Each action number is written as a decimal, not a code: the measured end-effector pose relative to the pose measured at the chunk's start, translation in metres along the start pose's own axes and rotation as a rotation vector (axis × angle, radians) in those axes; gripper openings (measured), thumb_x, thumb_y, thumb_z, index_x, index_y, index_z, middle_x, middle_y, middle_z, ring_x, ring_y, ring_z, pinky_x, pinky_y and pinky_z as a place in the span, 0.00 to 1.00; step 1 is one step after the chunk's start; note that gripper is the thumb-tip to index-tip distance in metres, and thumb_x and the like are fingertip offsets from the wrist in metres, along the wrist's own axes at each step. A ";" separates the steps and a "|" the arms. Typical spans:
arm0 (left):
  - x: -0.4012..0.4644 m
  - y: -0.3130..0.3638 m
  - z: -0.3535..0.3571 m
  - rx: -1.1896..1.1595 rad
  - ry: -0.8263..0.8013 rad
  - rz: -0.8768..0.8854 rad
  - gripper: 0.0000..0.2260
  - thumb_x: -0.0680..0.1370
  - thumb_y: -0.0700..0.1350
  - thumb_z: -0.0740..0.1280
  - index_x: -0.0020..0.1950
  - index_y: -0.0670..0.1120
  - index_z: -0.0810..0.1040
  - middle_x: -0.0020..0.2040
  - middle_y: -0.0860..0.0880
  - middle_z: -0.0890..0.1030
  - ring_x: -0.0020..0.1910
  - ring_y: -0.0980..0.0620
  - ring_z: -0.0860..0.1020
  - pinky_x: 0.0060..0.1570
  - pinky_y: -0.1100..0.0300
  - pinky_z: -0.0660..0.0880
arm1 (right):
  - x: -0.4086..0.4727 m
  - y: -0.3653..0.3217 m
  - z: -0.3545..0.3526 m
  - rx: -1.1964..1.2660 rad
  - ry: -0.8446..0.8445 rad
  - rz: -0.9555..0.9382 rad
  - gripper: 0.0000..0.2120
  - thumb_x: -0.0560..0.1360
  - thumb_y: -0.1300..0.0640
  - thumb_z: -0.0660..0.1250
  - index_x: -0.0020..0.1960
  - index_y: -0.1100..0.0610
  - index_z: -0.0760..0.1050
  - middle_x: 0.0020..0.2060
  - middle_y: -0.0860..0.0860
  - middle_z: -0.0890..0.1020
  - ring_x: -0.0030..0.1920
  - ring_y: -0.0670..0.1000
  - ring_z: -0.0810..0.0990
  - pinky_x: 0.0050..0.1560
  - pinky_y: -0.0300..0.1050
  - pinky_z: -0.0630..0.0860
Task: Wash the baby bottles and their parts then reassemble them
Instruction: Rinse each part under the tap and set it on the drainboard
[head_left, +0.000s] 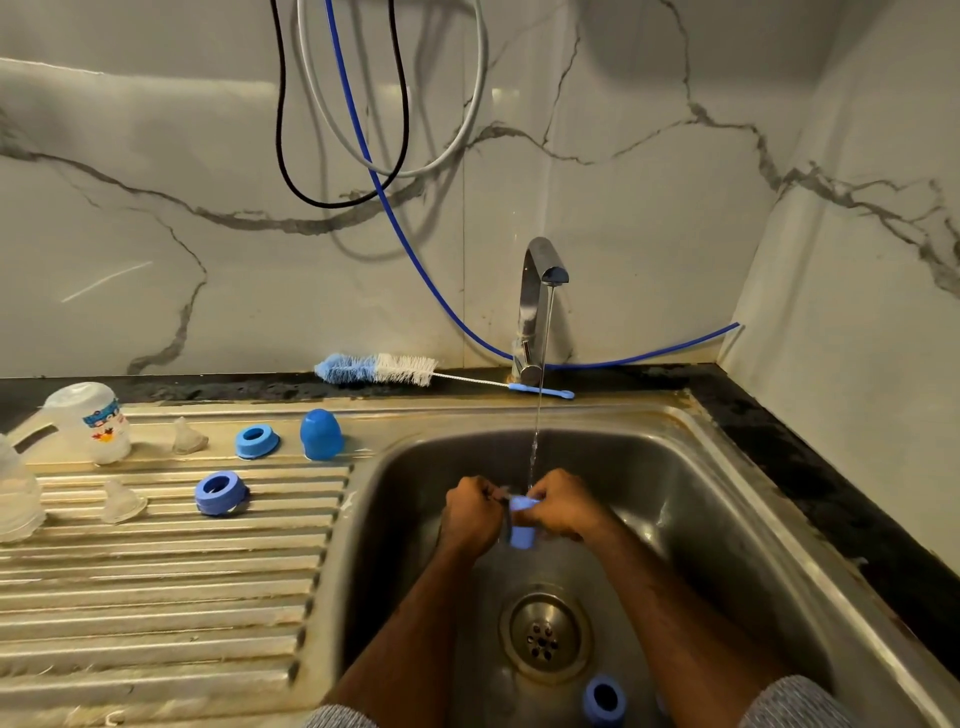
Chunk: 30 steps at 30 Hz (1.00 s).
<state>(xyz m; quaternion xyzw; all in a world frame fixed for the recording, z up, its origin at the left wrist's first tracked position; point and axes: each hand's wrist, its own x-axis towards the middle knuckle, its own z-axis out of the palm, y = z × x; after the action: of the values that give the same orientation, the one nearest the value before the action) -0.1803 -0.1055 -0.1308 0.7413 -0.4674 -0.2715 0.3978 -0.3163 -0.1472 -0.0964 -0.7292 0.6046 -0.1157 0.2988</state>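
Here we hold a small light-blue plastic bottle cap over the stainless steel sink basin, directly above and behind its round metal drain strainer. Our left hand has its fingers curled at the cap's left side, where a thin dark item, too blurred to identify, lies against the cap. Our right hand grips the cap's upper edge with curled fingers. A thin stream of water runs from the chrome tap behind the basin and lands at the cap between our hands.

A blue plastic screw ring lies inside the basin, in front of the drain strainer at the near wall.

On the ribbed steel draining board left of the basin we find, nearest the basin, a blue domed cap standing upright, then a blue ring beside it, and a second, darker blue ring in front of that. Further left stand two clear silicone teats, an inverted clear bottle with handle and printed label, and, at the frame's left edge, another clear plastic piece.

A blue-and-white bristle bottle brush lies along the ledge behind the basin, its blue handle tip beside the tap base. A blue hose runs down the marble wall and passes behind the tap
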 end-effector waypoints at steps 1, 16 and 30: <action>0.000 0.001 -0.001 0.004 0.005 -0.011 0.08 0.77 0.36 0.66 0.43 0.46 0.82 0.47 0.45 0.85 0.49 0.46 0.81 0.51 0.55 0.77 | 0.000 0.001 0.000 -0.005 0.003 -0.013 0.17 0.69 0.53 0.80 0.54 0.58 0.82 0.50 0.54 0.85 0.51 0.53 0.83 0.52 0.49 0.81; 0.001 -0.001 0.000 0.015 0.002 -0.032 0.06 0.78 0.41 0.66 0.48 0.46 0.84 0.52 0.43 0.84 0.54 0.44 0.81 0.54 0.55 0.76 | 0.003 -0.006 -0.009 -0.082 0.020 0.027 0.17 0.67 0.47 0.80 0.49 0.55 0.81 0.45 0.52 0.84 0.43 0.52 0.84 0.44 0.49 0.82; 0.001 0.001 0.000 0.046 -0.021 -0.023 0.06 0.78 0.39 0.67 0.46 0.45 0.83 0.48 0.45 0.84 0.49 0.47 0.81 0.48 0.56 0.77 | 0.005 -0.017 -0.006 -0.144 0.159 0.065 0.27 0.65 0.37 0.78 0.56 0.53 0.77 0.51 0.51 0.81 0.51 0.52 0.80 0.52 0.50 0.79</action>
<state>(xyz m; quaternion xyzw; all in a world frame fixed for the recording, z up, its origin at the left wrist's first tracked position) -0.1802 -0.1064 -0.1304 0.7527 -0.4692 -0.2732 0.3725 -0.3045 -0.1524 -0.0831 -0.7172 0.6566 -0.1196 0.2006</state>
